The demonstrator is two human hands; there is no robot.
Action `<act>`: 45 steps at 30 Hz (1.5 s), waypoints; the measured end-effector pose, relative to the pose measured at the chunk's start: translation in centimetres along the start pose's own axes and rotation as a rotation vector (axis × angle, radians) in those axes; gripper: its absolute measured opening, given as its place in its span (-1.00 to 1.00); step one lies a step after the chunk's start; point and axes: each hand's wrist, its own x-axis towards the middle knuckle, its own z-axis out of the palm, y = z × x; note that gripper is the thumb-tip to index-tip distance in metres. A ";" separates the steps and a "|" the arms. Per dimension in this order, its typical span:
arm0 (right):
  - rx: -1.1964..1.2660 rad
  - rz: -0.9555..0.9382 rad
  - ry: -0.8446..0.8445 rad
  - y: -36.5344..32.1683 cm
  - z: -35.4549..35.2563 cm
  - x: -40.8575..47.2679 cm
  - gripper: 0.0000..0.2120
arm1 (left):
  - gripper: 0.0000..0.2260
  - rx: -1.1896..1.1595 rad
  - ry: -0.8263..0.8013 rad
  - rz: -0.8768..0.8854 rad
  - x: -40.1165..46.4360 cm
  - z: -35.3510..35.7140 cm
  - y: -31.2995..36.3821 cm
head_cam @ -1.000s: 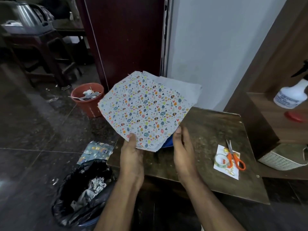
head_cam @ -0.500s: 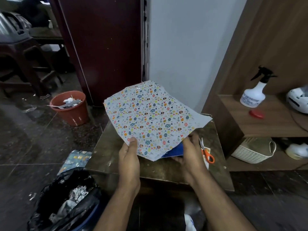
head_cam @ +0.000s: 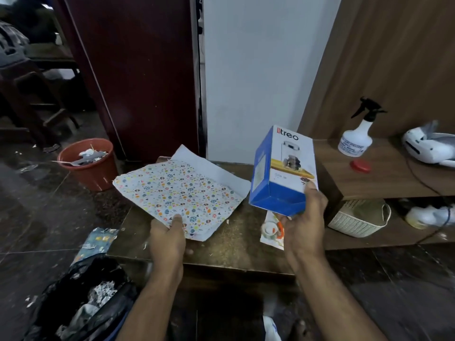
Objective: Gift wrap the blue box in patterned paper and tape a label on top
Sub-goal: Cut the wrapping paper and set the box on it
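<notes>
1. Your right hand (head_cam: 305, 225) grips the blue box (head_cam: 283, 172) by its lower end: the thumb lies across the white printed face near the bottom corner, and the other fingers curl under the blue base, mostly hidden.
2. The box is lifted clear of the table (head_cam: 234, 244) and tilted, its "treo" end leaning up and away from your fingers.
3. Your left hand (head_cam: 167, 238) pinches the near edge of the patterned paper (head_cam: 179, 193), thumb on top of the printed side and the remaining fingers tucked beneath, out of sight.
4. The sheet spreads away from that thumb over the table's left part, its far left corner reaching past the table edge; a plain white flap shows along its far side.
5. Paper and box are apart, with a gap of bare table between your two hands.
6. Just below your right fingers lie a roll of tape (head_cam: 268, 228) and orange-handled scissors (head_cam: 280, 230) on a small white label (head_cam: 270, 238), partly covered by the hand.
7. Beyond the paper's left corner stands an orange bin (head_cam: 91, 166) on the floor.
</notes>
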 end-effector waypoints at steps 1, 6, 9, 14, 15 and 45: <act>0.008 0.016 -0.005 0.3 0.1 0.1 -0.77 | -0.78 0.068 0.001 0.018 0.1 -0.1 -0.1; -0.045 0.039 -0.014 1.5 0.7 -0.1 -0.66 | -0.51 0.576 0.045 0.198 -0.5 -1.2 -0.2; -0.113 0.026 -0.044 2.1 0.6 -0.1 -0.71 | -0.12 0.932 0.140 0.367 -1.0 -1.0 -0.5; -0.186 -0.036 -0.059 3.0 1.1 -0.2 -0.61 | -0.27 1.040 -0.204 0.689 -2.0 0.4 -0.6; -0.198 -0.055 -0.049 3.2 1.1 -0.1 -0.67 | -0.21 1.084 -0.276 0.649 -2.1 0.7 -0.8; -0.433 -0.245 -0.124 4.9 1.7 0.1 -0.52 | -0.72 -0.151 -0.058 0.443 -1.4 -0.6 1.1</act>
